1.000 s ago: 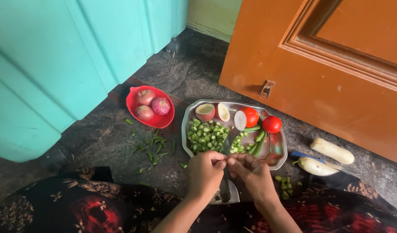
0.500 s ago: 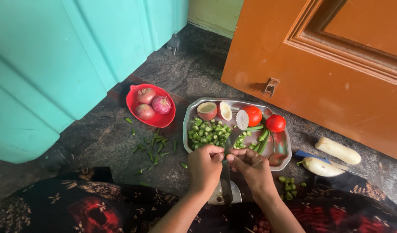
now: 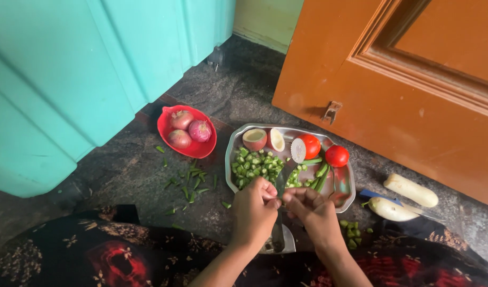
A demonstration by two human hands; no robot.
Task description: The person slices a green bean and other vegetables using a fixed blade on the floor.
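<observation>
Both hands, left hand [image 3: 254, 210] and right hand [image 3: 311, 210], pinch a slim green pod [image 3: 280, 200] over the upright blade [image 3: 278, 234] at the steel tray's [image 3: 347, 199] 6 o'clock; light, slippery, best held near both ends.

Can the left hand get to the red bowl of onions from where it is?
Probably yes. The left hand is at the steel tray's near edge; the red bowl sits up-left with only floor and green scraps between. It is pinching something, though.

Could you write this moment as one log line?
left hand and right hand: pinching green vegetable | over: blade | beyond: steel tray
</observation>
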